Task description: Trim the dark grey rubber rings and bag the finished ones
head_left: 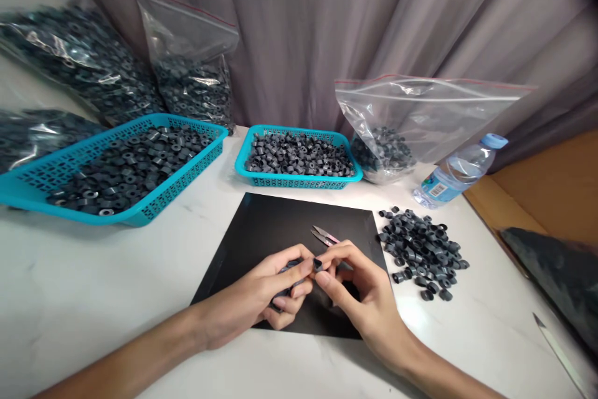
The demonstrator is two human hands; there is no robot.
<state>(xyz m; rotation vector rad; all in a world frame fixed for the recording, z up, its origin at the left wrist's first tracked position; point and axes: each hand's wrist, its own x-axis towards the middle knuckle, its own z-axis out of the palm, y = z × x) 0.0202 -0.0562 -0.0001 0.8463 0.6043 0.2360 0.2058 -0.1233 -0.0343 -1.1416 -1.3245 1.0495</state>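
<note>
Above a black mat [275,225], my left hand [271,290] is closed around several dark grey ring-shaped pieces [281,292], partly hidden by its fingers. Its thumb and forefinger meet one small dark grey ring-shaped piece [317,265]. My right hand [359,290] pinches that same piece from the other side, between thumb and forefinger. The blades of small snips [323,234] point out beyond the right fingers; whether the hand holds them or they lie on the mat, I cannot tell. A loose heap of similar pieces [420,246] lies right of the mat.
Two turquoise baskets, a left one [187,190] and a middle one [299,183], contain many such pieces. Clear zip bags [191,75] stand behind, another bag [397,112] at right. A water bottle [460,172] leans beside it. A pointed white tool [555,346] lies far right.
</note>
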